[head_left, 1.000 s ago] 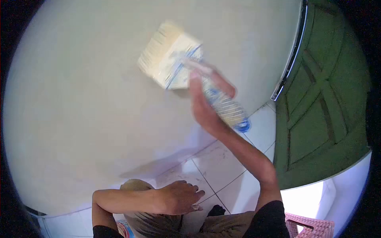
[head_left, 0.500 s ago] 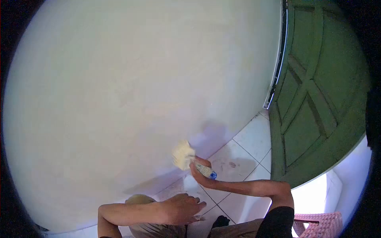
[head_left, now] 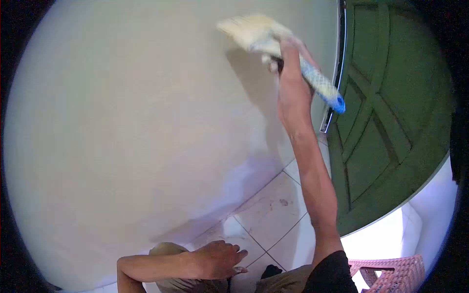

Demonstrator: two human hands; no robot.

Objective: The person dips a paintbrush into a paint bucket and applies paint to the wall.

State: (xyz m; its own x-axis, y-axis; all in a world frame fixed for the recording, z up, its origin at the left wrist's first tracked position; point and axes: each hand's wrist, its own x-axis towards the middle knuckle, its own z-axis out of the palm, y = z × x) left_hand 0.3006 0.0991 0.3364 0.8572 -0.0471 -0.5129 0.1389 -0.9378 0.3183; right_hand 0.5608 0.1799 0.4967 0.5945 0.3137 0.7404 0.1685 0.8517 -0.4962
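My right hand [head_left: 295,66] is wrapped round the handle of a wide paintbrush [head_left: 320,84], raised high in front of the wall [head_left: 146,107]. Pale cream bristles point up and left, close to the wall surface, and the brush throws a shadow below them. The handle is patterned, ending in a blue tip that points down and right. Over my knee, my left hand [head_left: 220,260] hangs loosely with its fingers a little bent and apart, holding nothing. Pale smears show on its fingertips.
On the right stands a green panelled door [head_left: 381,107], beside the wall's edge. White floor tiles [head_left: 268,210] with some dark smudges run along the wall's foot. A pink woven-pattern plastic chair or stool [head_left: 403,276] is at the lower right.
My right hand has swung the paintbrush from low near the floor up along the wall, and the arm is now stretched out. My left hand has barely moved.
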